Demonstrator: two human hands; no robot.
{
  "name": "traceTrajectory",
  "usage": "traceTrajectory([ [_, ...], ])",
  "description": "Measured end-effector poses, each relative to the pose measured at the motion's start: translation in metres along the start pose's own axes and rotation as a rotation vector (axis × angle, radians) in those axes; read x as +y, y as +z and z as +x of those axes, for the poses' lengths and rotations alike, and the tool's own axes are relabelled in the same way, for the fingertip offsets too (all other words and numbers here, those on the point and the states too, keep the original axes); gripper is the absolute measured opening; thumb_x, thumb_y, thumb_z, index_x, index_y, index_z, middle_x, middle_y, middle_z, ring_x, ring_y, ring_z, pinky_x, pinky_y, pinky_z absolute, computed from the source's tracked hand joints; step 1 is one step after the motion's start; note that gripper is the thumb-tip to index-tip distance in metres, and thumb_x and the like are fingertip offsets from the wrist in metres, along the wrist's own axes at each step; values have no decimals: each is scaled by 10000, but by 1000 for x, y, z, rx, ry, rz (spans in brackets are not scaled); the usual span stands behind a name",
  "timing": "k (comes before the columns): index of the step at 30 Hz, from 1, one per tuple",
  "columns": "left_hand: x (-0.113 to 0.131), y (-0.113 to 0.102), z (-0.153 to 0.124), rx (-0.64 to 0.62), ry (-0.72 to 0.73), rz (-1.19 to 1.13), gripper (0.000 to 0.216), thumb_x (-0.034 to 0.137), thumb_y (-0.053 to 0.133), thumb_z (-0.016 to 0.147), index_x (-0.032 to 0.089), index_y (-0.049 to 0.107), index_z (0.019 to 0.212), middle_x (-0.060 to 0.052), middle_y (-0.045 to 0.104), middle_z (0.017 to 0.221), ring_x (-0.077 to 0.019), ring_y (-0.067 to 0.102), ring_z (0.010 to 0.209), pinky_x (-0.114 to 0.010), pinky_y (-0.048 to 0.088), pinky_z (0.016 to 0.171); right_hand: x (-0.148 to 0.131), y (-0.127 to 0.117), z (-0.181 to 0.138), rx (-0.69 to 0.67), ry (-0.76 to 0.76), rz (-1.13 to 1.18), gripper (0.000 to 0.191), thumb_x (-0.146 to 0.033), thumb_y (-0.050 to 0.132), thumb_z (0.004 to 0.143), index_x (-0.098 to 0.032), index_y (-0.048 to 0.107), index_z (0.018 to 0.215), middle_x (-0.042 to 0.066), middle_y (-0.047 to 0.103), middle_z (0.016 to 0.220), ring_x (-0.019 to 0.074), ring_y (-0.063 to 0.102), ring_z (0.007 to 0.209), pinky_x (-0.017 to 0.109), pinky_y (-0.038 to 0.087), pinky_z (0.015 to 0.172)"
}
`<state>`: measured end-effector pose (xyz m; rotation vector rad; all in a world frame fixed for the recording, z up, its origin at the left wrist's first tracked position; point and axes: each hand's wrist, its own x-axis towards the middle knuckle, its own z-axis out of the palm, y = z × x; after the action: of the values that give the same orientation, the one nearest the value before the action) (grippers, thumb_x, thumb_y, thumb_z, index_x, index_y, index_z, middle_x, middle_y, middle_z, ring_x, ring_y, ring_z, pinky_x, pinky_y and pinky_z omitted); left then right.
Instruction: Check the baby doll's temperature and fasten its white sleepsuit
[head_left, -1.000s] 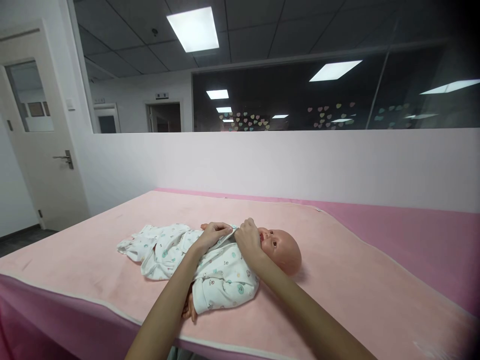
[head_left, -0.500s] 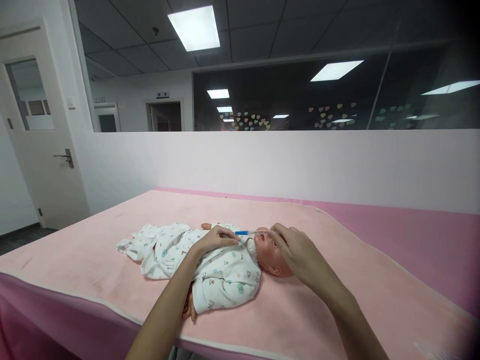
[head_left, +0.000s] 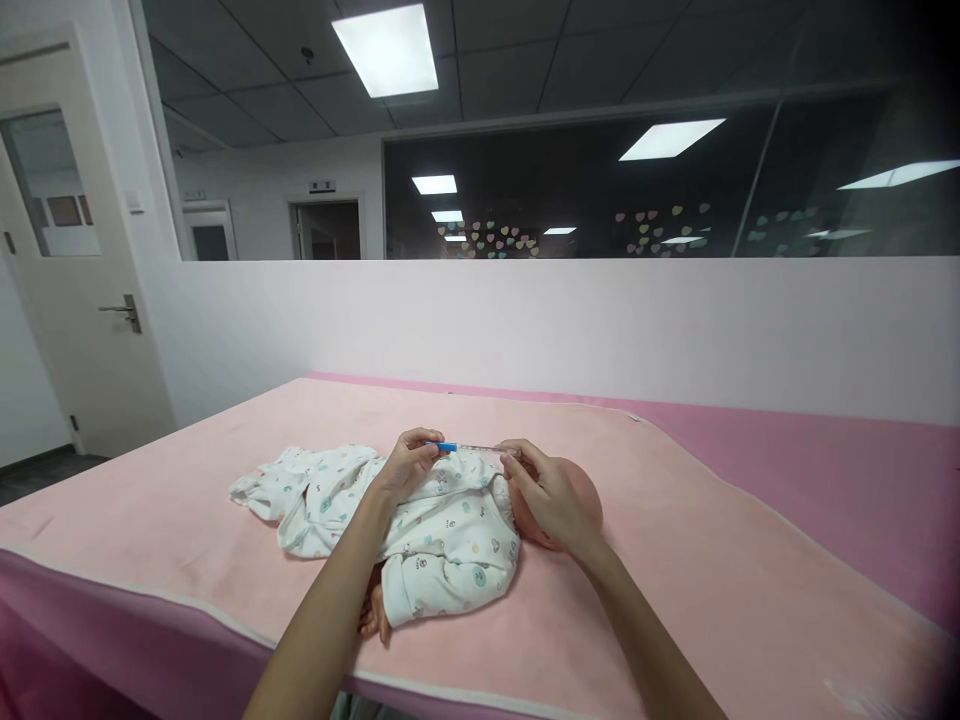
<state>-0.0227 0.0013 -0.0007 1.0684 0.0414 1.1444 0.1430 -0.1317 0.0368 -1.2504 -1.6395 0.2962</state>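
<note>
A slim clear thermometer (head_left: 481,448) with a blue end is held level above the chest of a baby doll (head_left: 450,545). My left hand (head_left: 411,462) pinches its blue end between thumb and fingers. At the clear end, my right hand (head_left: 546,490) is closed with thumb and fingertips on the tube. The doll lies on its back in white printed clothes, its head to the right. My right hand and wrist hide most of its face. One doll hand shows below my left forearm.
A peach-pink mat (head_left: 697,600) covers the bed or table, with a darker pink cover (head_left: 847,480) beneath. Behind it stands a white half wall (head_left: 600,330) with glass above. A closed door (head_left: 112,330) is at the left.
Both hands and the thermometer have shifted left and slightly up, from beside the doll's face to over its chest. My left hand's fingers now show more clearly around the blue end.
</note>
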Motion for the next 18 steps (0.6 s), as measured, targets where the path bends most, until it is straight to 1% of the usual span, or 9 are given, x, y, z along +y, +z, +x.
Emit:
traceTrajectory([
  [3, -1, 0, 0, -4, -17, -9, 196, 149, 793, 453, 165, 664, 600, 14, 626, 692, -78, 590, 630, -202, 451, 651, 7, 5, 1, 102, 0, 69, 248, -388, 427, 823, -212, 545, 954, -2, 589, 782, 136, 537, 741, 232, 407, 640],
  [6, -2, 0, -1, -16, -48, -20, 205, 141, 796, 440, 163, 668, 599, 11, 632, 692, -87, 595, 626, -209, 455, 650, 12, 8, 1, 208, -1, 94, 253, -396, 489, 791, -196, 554, 930, 17, 600, 806, 146, 550, 751, 241, 425, 652],
  [8, -2, 0, -2, -10, -65, -20, 213, 132, 797, 428, 162, 668, 595, 10, 636, 698, -93, 597, 625, -216, 458, 652, 14, 9, 0, 255, -7, 88, 251, -394, 504, 784, -194, 565, 924, 23, 604, 816, 148, 554, 758, 243, 432, 661],
  [11, -3, 0, -3, -2, -78, -9, 214, 133, 796, 427, 159, 669, 597, 7, 643, 702, -95, 600, 622, -217, 457, 654, 16, 12, -1, 285, -18, 70, 264, -393, 501, 786, -192, 573, 942, 26, 606, 810, 149, 557, 750, 245, 438, 660],
  [18, -4, -1, -3, -32, -85, -20, 216, 132, 801, 432, 168, 670, 600, 15, 643, 697, -90, 598, 636, -215, 446, 655, 17, 13, -3, 284, -21, 17, 322, -413, 464, 800, -179, 569, 993, 24, 600, 750, 147, 554, 694, 249, 438, 638],
])
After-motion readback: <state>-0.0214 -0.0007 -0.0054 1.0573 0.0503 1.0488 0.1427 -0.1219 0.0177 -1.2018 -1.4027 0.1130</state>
